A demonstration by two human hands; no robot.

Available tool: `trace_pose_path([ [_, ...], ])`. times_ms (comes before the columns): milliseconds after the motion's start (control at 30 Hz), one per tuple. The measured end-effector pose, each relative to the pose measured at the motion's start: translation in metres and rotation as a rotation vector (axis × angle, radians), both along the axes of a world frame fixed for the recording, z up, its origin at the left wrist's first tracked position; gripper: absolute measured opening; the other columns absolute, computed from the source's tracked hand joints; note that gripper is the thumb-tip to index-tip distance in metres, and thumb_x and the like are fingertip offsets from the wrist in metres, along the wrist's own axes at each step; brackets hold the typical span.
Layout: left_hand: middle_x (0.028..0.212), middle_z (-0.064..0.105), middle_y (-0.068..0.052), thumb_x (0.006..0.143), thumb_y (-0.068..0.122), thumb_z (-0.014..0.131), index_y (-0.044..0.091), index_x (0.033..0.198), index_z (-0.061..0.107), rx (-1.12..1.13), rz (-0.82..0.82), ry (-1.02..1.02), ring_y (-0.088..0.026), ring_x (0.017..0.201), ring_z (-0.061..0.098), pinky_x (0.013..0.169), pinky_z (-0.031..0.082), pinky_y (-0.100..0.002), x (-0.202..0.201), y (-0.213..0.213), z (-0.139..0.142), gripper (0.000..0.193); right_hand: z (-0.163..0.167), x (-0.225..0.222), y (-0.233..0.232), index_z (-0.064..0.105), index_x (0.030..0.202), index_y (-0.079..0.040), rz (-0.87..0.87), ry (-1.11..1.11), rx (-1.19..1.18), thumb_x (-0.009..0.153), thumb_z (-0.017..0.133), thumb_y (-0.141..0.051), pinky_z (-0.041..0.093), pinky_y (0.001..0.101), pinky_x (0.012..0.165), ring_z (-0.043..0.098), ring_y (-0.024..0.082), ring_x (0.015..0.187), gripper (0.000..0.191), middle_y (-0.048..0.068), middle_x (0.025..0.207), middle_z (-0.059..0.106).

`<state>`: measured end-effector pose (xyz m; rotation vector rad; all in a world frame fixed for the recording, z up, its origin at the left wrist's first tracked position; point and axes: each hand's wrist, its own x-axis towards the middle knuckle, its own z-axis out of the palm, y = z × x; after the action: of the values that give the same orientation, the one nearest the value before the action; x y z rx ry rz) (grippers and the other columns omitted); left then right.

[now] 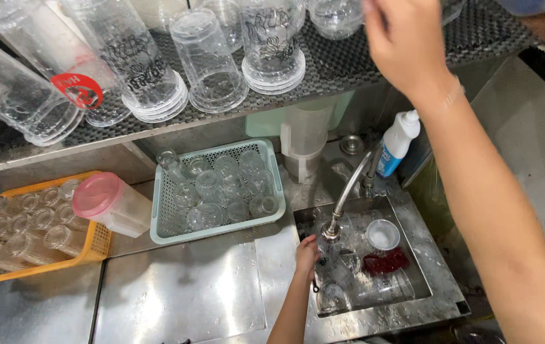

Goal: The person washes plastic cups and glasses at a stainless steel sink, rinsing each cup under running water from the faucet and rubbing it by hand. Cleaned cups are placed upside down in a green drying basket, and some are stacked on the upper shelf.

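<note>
My right hand [406, 44] is raised to the upper shelf [349, 70], which is lined with a dark perforated mat. Its fingers are beside a clear glass [336, 14] at the top edge, and the grip is hidden. Tall clear glasses [272, 44] stand upside down along that shelf. Far below, my left hand [307, 255] reaches into the steel sink [441, 290] just under the faucet spout [349, 191]. Its fingers curl among wet glasses [349, 261], and I cannot tell what it holds. A small clear cup [382, 234] and a red item [386, 261] lie in the sink.
A teal basket [276, 172] of small glasses sits on the steel counter [183, 293]. To its left are an orange basket [101, 245] of glasses and a pitcher with a pink lid [110, 204]. A clear jug [304, 140] and a white squeeze bottle [397, 143] stand behind the faucet.
</note>
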<state>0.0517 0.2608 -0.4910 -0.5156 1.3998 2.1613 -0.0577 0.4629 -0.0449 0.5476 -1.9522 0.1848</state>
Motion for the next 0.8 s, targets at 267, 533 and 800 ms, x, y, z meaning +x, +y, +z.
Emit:
trace_pose_path([
  [267,0.122,0.070,-0.014,0.085,0.006,0.063,0.004,0.121,0.069,-0.616,-0.158,0.627,-0.030,0.117,0.064,0.101,0.048,-0.036,-0.032,0.027,-0.053,0.036,-0.259,0.119,0.016,0.069,0.111,0.003,0.077,-0.498,-0.917,0.096,0.052,0.009,0.051,0.0254,0.081,0.063,0.012,0.087,0.023,0.010,0.095,0.071],
  [533,0.133,0.061,-0.030,0.080,0.007,0.068,-0.005,0.130,0.057,-0.976,-0.594,0.585,-0.047,0.125,0.056,0.107,0.045,-0.045,-0.049,0.074,-0.101,0.052,-0.499,0.186,0.025,0.073,0.118,-0.009,-0.123,-1.412,-0.623,0.086,0.065,-0.008,0.059,0.0397,0.086,0.074,0.032,0.098,0.033,0.016,0.113,0.075],
  [800,0.135,0.061,-0.030,0.079,-0.001,0.060,-0.007,0.129,0.060,-0.904,-0.485,0.756,-0.045,0.126,0.057,0.109,0.045,-0.045,-0.072,0.105,-0.125,0.050,-0.531,0.146,0.030,0.061,0.136,-0.014,-0.109,-1.629,-0.233,0.088,0.064,-0.013,0.056,0.0469,0.092,0.068,0.038,0.106,0.047,0.019,0.118,0.067],
])
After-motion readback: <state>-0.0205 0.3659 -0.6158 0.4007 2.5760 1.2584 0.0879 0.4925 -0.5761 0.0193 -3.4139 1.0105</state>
